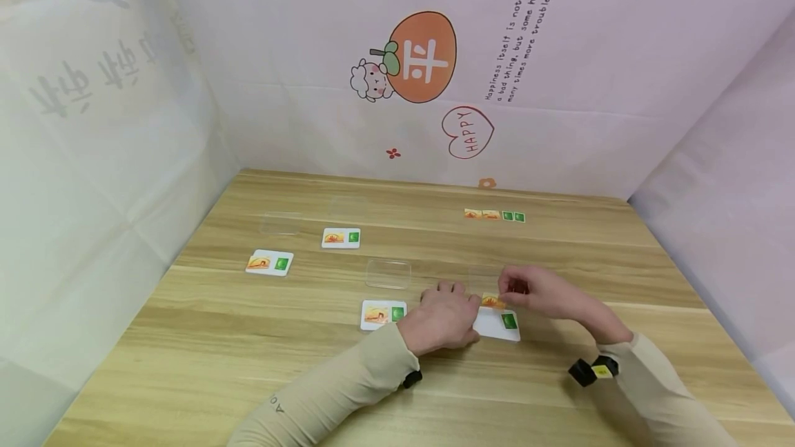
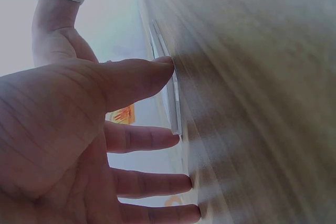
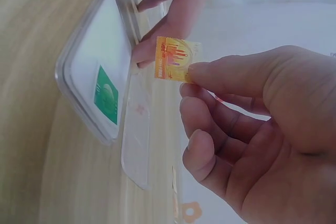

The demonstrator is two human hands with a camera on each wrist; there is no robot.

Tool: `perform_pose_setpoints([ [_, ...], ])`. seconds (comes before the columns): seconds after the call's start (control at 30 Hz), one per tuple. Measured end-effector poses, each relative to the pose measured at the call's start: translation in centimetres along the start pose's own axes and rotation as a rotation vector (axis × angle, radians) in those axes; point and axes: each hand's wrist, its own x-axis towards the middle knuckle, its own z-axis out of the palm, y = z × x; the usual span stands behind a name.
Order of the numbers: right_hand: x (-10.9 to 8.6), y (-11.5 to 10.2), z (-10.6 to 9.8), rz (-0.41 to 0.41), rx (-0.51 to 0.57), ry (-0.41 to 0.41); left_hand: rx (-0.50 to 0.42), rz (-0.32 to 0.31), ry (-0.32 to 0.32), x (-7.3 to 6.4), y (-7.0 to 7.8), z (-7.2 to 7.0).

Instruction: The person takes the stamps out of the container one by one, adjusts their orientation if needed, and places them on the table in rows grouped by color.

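Note:
My right hand [image 1: 540, 292] pinches an orange postage stamp [image 3: 170, 59] between thumb and index finger, above the far side of a white card in a clear tray [image 3: 100, 40]. A green stamp [image 3: 106, 95] lies at the right end of that card. My left hand [image 1: 444, 316] rests at the card's left end. Its thumb touches the card tray's edge [image 2: 176, 95], and its fairly straight fingers reach the table beyond. Behind the tray lies a clear plastic cover [image 3: 137, 140].
Three more white cards, at near middle [image 1: 366, 323], middle [image 1: 341, 243] and far left [image 1: 261, 269], each carry an orange and a green stamp. Clear covers [image 1: 388, 274] lie behind them. Several loose stamps [image 1: 491, 214] form a row at the back right.

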Motion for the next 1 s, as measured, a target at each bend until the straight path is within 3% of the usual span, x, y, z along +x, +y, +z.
perform_pose_setpoints([
  [0.5, 1.0, 0.1, -1.2, 0.011, 0.029, -0.002, 0.002, -0.013, -0.014, -0.1, -0.1, -0.2],
  [1.0, 3.1, 1.5, -1.7, 0.006, 0.048, 0.005, 0.004, -0.015, -0.006, 0.0, 0.0, -0.1],
])
